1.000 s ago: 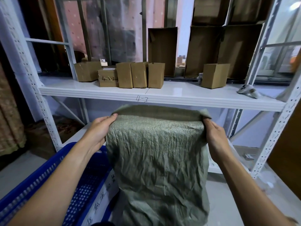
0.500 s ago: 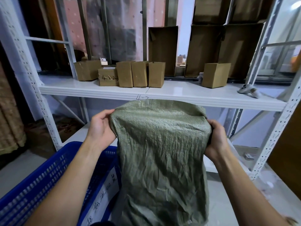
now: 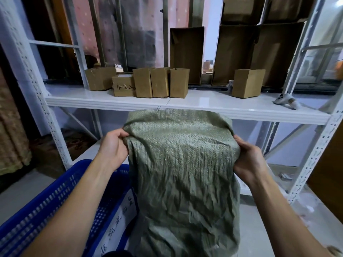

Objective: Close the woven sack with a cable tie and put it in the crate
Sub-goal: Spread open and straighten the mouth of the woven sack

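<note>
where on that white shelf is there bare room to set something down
The white shelf is bare between the row of small boxes and the lone box, along its front edge, and at its left end before the leftmost box. Right of the lone box, a white object limits room. The box row is crowded. Both hands hold the sack.

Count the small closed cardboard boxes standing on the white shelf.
6. Leftmost box; labelled box beside it; three upright ones side by side; one apart at right. Others may hide behind them.
</note>
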Available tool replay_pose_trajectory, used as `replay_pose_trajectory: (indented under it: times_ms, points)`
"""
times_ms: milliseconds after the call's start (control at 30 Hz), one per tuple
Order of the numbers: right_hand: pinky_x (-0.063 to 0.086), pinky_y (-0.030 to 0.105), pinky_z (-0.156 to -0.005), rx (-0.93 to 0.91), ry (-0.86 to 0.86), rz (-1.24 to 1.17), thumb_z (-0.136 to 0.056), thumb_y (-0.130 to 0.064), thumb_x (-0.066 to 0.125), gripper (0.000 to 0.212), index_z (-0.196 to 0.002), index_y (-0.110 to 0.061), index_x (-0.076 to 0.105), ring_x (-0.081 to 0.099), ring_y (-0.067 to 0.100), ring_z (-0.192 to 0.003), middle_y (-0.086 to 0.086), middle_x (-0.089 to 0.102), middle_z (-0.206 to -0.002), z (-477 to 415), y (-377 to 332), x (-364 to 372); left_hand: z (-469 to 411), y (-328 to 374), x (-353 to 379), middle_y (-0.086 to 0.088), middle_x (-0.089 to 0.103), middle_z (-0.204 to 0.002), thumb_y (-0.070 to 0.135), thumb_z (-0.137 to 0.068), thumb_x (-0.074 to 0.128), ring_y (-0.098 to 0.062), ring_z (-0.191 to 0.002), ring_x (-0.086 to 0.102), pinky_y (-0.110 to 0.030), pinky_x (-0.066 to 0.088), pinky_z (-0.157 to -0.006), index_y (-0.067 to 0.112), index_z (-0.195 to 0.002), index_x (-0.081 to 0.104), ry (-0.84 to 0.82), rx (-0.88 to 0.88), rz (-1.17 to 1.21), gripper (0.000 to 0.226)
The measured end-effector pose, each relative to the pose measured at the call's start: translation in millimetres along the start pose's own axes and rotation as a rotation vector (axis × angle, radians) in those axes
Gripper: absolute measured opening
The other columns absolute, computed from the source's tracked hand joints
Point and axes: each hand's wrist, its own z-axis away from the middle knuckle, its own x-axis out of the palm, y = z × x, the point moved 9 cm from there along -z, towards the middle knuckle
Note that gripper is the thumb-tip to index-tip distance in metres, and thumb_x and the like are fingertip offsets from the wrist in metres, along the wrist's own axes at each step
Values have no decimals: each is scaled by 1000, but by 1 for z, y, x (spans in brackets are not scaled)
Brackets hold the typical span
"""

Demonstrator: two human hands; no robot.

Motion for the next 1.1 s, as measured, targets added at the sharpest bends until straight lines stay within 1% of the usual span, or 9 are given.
replay_pose_trajectory:
  times_ms: [133, 200, 333, 467, 600, 767, 900, 1000, 1100]
  points:
    - [36, 30, -102, 42, 33, -102, -54, -6, 63, 66, -120, 0, 64, 58, 22, -91, 9, 61, -104, -2, 6, -15, -6, -12, -11, -18, 72, -97, -3, -94, 40, -24, -88, 69, -33, 56, -82, -4, -94, 74, -7, -4, -61, 34]
    - [39, 35, -100, 39, 3, -44, -58, -5, 47, 57, -112, -3, 65, 59, 24, -88, 10, 65, -97, 0, 6, -11, -8, -7, -15, -18, 73, -103, -4, -93, 48, -24, -94, 69, -32, 55, -88, 0, -97, 75, -32, 44, -90, 27]
    - [50, 28, -64, -26, 126, 133, -74, 2, 36, 27, -64, -10, 58, 57, 18, -57, 4, 56, -64, 1, -1, -12, -11, 4, -25, -10, 76, -101, 1, -89, 63, -19, -94, 71, -29, 57, -86, 2, -108, 70, 11, 143, -169, 20]
    - [52, 27, -72, -90, 200, 312, -90, 3, 46, 19, -95, 3, 64, 65, 21, -77, 16, 67, -89, -7, -7, -21, -8, 18, -37, 11, 75, -73, 9, -84, 75, 1, -65, 64, -16, 46, -64, 11, -102, 70, 195, 268, -431, 18]
    - [52, 29, -81, -134, 134, 482, -96, -3, 53, 19, -108, 0, 67, 69, 19, -91, 14, 72, -104, -5, -12, -17, -10, 16, -37, 2, 71, -68, 6, -89, 71, -6, -44, 56, -17, 46, -45, 3, -110, 67, 207, 230, -441, 22]
    - [49, 12, -63, -269, 91, 871, -98, -9, 56, 14, -94, -10, 70, 65, -3, -68, -3, 69, -84, 4, -34, -1, -10, 15, -24, -15, 69, -87, -1, -96, 58, -12, -57, 70, -20, 58, -57, 1, -114, 64, 154, 216, -453, 19]
    - [30, 33, -60, -366, 136, 1291, -99, -15, 50, 42, -62, 5, 48, 43, 20, -65, 13, 45, -72, 1, -51, 10, -11, 18, -13, -4, 73, -97, 10, -101, 52, -16, -80, 65, -26, 53, -75, 6, -120, 69, 121, 269, -651, 25]
    - [45, 38, -62, -295, 161, 1162, -102, -17, 44, 37, -82, 7, 65, 53, 24, -67, 16, 58, -77, -5, -50, 2, 2, 21, 11, 3, 71, -106, 31, -93, 66, -13, -96, 67, -24, 51, -81, 27, -106, 74, -16, 313, -788, 15]
    - [56, 41, -69, -229, 183, 913, -102, -7, 41, 30, -97, -3, 71, 59, 25, -64, 15, 65, -78, -7, -42, -3, 9, 23, 17, 1, 59, -113, 47, -75, 81, -13, -98, 63, -29, 53, -87, 27, -117, 69, 26, 412, -1075, 48]
